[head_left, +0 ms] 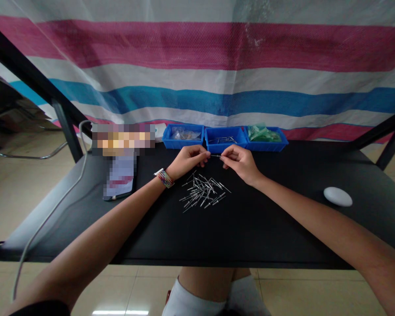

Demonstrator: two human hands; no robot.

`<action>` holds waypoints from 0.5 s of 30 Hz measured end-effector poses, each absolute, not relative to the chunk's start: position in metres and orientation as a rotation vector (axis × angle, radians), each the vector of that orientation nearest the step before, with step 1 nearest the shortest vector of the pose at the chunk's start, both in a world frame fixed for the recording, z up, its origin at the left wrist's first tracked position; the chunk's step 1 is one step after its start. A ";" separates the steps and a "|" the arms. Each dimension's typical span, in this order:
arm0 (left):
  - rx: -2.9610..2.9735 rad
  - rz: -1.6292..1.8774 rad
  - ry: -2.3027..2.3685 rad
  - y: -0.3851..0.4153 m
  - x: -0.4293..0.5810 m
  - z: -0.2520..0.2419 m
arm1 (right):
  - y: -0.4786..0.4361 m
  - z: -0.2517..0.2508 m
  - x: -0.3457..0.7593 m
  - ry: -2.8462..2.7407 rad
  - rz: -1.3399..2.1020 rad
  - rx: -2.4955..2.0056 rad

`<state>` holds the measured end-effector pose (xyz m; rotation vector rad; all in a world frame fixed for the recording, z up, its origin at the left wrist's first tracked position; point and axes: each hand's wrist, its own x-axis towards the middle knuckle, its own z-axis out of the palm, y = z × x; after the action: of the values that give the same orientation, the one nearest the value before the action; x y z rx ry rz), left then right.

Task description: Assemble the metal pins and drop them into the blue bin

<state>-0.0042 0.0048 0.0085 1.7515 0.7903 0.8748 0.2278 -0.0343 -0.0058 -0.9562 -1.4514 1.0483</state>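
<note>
Pin [215,156] between left hand [187,160] and right hand [238,160], bins [224,141] just beyond

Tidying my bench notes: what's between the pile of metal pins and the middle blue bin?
In the head view, the left hand and right hand meet there, fingers pinching one thin pin above the black table.

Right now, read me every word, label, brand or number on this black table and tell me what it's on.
None can be read.
Dark phone and the patch behind it: blurred out.
Three blue plastic bins: no label shows.
Striped woven tarp: stripes only.
The left hand and right hand pinch a thin metal pin: too small to tell.
</note>
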 end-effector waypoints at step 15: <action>1.692 0.893 0.748 0.004 -0.003 0.009 | -0.035 -0.003 0.227 -1.422 1.047 -0.962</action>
<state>-0.0031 0.0037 0.0095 1.6915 0.7480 0.8927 0.2273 -0.0348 -0.0032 -0.9620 -1.4224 1.0469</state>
